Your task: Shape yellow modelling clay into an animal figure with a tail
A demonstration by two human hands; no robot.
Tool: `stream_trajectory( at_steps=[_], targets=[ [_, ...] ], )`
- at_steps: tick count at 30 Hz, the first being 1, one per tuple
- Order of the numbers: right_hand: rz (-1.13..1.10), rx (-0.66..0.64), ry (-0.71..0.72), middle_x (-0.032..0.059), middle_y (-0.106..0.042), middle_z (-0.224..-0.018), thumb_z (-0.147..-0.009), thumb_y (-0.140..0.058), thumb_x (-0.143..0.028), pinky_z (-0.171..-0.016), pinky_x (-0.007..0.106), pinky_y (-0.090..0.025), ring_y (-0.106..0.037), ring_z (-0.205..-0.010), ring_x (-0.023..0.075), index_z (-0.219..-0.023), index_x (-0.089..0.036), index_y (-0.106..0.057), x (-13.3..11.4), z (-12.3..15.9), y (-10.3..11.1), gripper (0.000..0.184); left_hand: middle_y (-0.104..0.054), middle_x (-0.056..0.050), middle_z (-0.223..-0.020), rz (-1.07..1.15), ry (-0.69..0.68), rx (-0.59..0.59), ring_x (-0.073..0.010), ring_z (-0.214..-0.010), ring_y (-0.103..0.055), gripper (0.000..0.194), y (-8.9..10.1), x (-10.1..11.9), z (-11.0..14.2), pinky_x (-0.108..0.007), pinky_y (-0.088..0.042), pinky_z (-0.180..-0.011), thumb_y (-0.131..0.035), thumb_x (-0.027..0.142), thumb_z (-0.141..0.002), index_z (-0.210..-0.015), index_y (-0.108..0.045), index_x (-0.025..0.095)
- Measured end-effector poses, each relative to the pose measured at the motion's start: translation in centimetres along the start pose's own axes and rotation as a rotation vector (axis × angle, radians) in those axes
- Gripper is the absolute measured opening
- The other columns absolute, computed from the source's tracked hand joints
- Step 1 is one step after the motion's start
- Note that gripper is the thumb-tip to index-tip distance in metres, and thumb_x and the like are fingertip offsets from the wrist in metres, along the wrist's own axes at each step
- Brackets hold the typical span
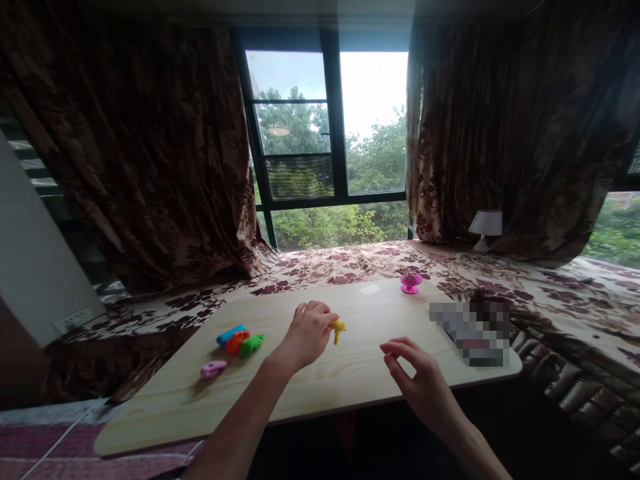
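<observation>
Over the middle of the table, my left hand (307, 333) is closed, palm down, with its fingertips pinching a small yellow piece of what looks like modelling clay (339, 329). A thin part of that piece hangs downward. To the right and nearer me, my right hand (417, 367) is held above the table, apart from the yellow piece. Its thumb and index fingertips come together in a pinch; anything between them is too small to make out. Left of my left hand lie blue (231, 335), orange (237, 343) and green (252, 345) soft-looking lumps, close together. A pink lump (213, 369) lies nearer me.
The pale wooden table (320, 393) has rounded corners. At its far right stands a bright pink dotted object on a foot (411, 283). A blurred-out patch (475, 337) covers something at the right edge. Beyond are a floral cloth, curtains, a window and a white lamp (487, 227).
</observation>
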State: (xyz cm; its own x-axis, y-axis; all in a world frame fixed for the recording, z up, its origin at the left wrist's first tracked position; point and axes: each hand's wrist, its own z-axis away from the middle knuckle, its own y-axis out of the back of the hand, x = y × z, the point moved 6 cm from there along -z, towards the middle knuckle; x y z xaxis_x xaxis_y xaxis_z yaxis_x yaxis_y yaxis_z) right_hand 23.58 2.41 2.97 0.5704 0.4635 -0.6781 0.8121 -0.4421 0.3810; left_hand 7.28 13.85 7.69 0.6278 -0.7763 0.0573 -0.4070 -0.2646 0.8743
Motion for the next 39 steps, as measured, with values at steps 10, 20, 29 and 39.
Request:
stream_trajectory(
  at_steps=[10, 20, 29, 39],
  targets=[
    [-0.049, 0.007, -0.148, 0.0053, -0.063, -0.089, -0.085, -0.048, -0.027, -0.068, 0.027, -0.049, -0.06, -0.077, 0.0166, -0.093, -0.018, -0.066, 5.6, 0.5, -1.6, 0.022, -0.063, -0.004, -0.088, 0.001, -0.08, -0.113, -0.0204, -0.092, -0.053, 0.023, -3.9, 0.1, 0.1, -0.041, -0.034, -0.091, -0.053, 0.015, -0.077, -0.09, -0.067, 0.027],
    [-0.061, 0.041, -0.155, 0.0062, -0.065, -0.088, -0.085, -0.048, -0.029, -0.072, 0.029, -0.05, -0.062, -0.078, 0.0179, -0.092, -0.017, -0.066, 6.0, 0.7, -1.3, 0.023, -0.06, -0.005, -0.108, 0.081, 0.109, 0.171, -0.0209, -0.104, -0.052, 0.031, -0.5, -1.9, 2.6, -0.039, -0.039, -0.093, -0.05, 0.02, -0.08, -0.109, -0.059, 0.025],
    [0.008, -0.044, -0.054, 0.0061, -0.064, -0.094, -0.082, -0.05, -0.023, -0.079, 0.035, -0.047, -0.059, -0.086, 0.0188, -0.097, -0.019, -0.064, 3.3, -2.5, -4.1, 0.021, -0.06, -0.006, -0.099, 0.287, 0.401, 0.507, -0.0208, -0.099, -0.055, 0.019, -1.7, -2.6, 12.2, -0.037, -0.044, -0.09, -0.049, 0.022, -0.082, -0.095, -0.063, 0.021],
    [0.115, -0.497, -0.048, 0.0066, -0.067, -0.094, -0.076, -0.064, -0.03, -0.079, 0.033, -0.048, -0.061, -0.088, 0.0204, -0.1, -0.018, -0.066, 3.0, -9.0, -10.7, 0.027, -0.064, -0.005, -0.092, 0.402, 0.467, 0.466, -0.0217, -0.095, -0.059, 0.02, -3.8, -2.7, 12.9, -0.038, -0.047, -0.088, -0.047, 0.023, -0.081, -0.089, -0.066, 0.022]
  ],
)
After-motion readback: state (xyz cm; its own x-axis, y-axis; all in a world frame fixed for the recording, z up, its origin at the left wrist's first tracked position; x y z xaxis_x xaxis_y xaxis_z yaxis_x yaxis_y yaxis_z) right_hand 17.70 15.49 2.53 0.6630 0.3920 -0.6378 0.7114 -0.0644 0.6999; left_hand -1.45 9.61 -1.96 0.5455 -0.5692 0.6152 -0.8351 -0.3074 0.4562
